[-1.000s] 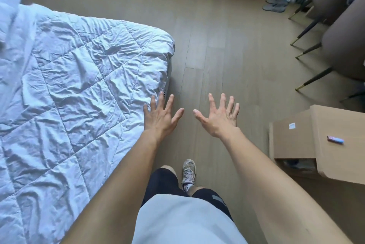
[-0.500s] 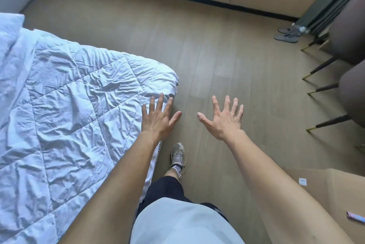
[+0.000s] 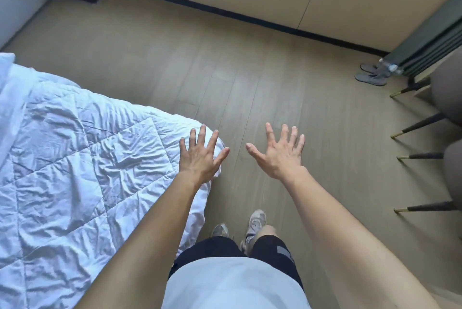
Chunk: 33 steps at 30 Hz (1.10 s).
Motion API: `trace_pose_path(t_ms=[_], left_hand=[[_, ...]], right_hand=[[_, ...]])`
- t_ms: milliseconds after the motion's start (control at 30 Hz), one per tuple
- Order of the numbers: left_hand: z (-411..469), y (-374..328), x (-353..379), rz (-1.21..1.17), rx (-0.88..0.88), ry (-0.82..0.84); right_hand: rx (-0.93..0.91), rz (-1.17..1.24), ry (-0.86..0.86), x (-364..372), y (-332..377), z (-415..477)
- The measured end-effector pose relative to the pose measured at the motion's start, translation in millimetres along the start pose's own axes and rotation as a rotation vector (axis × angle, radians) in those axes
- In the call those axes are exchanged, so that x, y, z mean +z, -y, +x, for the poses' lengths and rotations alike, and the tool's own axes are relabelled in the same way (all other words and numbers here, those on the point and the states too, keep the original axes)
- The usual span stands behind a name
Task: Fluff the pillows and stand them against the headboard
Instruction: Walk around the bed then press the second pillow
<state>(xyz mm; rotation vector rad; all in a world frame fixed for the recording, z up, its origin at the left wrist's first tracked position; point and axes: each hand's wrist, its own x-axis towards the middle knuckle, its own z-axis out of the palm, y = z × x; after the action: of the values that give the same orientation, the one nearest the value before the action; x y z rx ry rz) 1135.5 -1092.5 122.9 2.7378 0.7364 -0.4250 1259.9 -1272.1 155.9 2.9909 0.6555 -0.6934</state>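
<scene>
A bed with a wrinkled white quilted duvet (image 3: 75,171) fills the left side. A sliver of white pillow (image 3: 5,58) shows at the far left edge; the headboard is out of view. My left hand (image 3: 200,158) is stretched out, fingers spread, over the duvet's near corner and holds nothing. My right hand (image 3: 277,153) is spread open over the wooden floor, also holding nothing. I cannot tell whether the left hand touches the duvet.
Wooden floor (image 3: 250,71) runs ahead to a beige wall with a dark skirting. Grey slippers (image 3: 372,75) lie at the right by a dark curtain (image 3: 430,43). Chairs with gold-tipped legs (image 3: 420,156) stand along the right edge. My feet in sneakers (image 3: 255,223) are below.
I have walked forward along the bed; the view tilted up toward the far wall. The cardboard box at right has dropped out of view. Both hands stay spread open.
</scene>
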Motion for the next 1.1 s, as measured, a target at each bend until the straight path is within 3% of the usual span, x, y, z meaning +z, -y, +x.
trace_pose_path(t_ms=[200, 600, 833, 1100], left_hand=[[67.6, -15.1, -14.2, 0.015, -0.03, -0.021], [222.3, -49.5, -63.5, -0.109, -0.268, -0.059], [277.8, -5.8, -82.3, -0.168, -0.424, -0.067], [341.4, 94.0, -111.4, -0.247, -0.642, -0.106]], right_hand=[[-0.045, -0.065, 0.0, -21.2, -10.1, 73.9], [-0.276, -0.176, 0.024, -105.1, 14.4, 271.4], [-0.446, -0.289, 0.043, -127.5, 84.5, 352.5], [-0.623, -0.405, 0.052, -149.6, 216.1, 439.1]])
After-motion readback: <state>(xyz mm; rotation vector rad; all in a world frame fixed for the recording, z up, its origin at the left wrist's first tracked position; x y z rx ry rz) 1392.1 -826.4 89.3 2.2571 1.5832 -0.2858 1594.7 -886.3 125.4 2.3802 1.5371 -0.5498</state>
